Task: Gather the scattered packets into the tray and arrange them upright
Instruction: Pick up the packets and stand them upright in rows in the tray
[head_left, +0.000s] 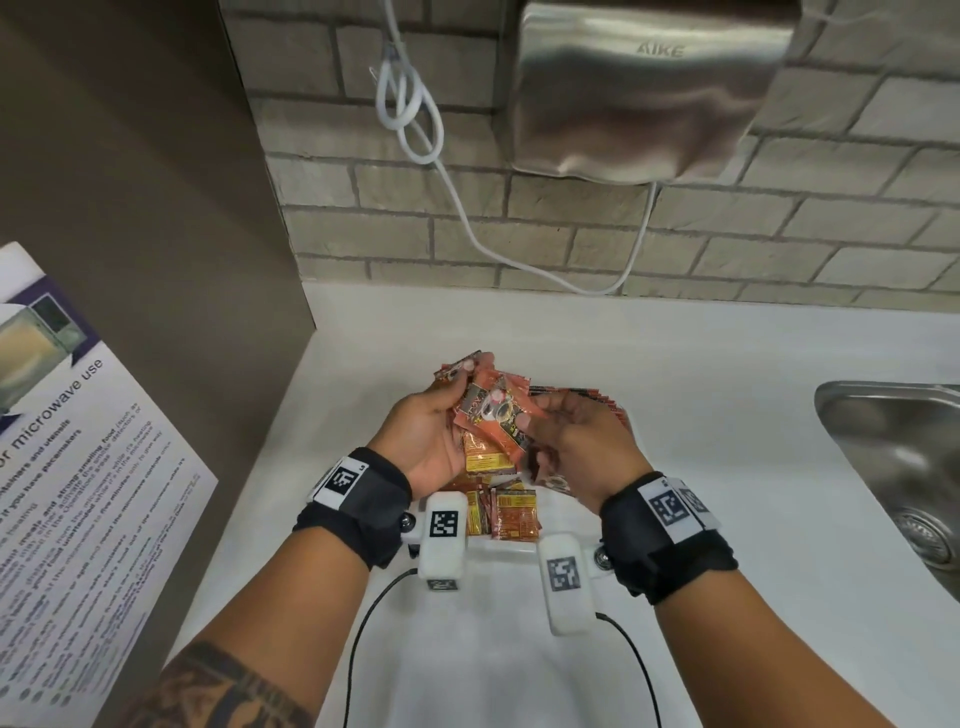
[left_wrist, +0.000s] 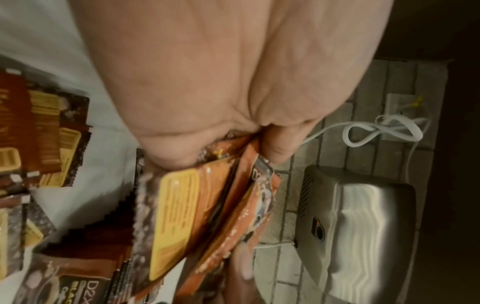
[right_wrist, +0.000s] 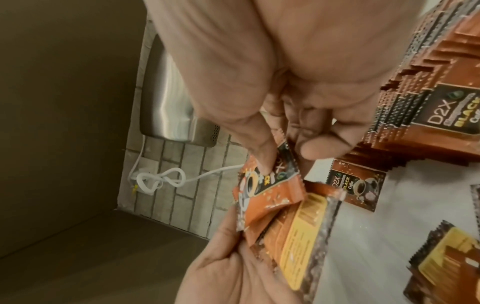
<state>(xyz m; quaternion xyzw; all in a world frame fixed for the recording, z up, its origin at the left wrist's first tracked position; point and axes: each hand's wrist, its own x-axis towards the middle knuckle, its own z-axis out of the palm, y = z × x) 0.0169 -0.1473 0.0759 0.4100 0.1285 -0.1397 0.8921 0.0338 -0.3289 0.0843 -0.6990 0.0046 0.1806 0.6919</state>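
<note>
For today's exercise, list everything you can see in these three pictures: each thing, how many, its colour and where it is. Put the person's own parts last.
Held packets: several, orange, stacked in both hands.
Loose packets: several, orange and brown, flat on the counter under the hands.
Row of packets: many, orange-brown, overlapped behind the right hand.
Counter: one, white.
Hand dryer: one, steel, on the brick wall.
Cable: one, white, looped on the wall.
Sink: one, steel, right edge.
Microwave notice: one, white, left.
Left hand: grips the stack.
Right hand: pinches the top packet.
</note>
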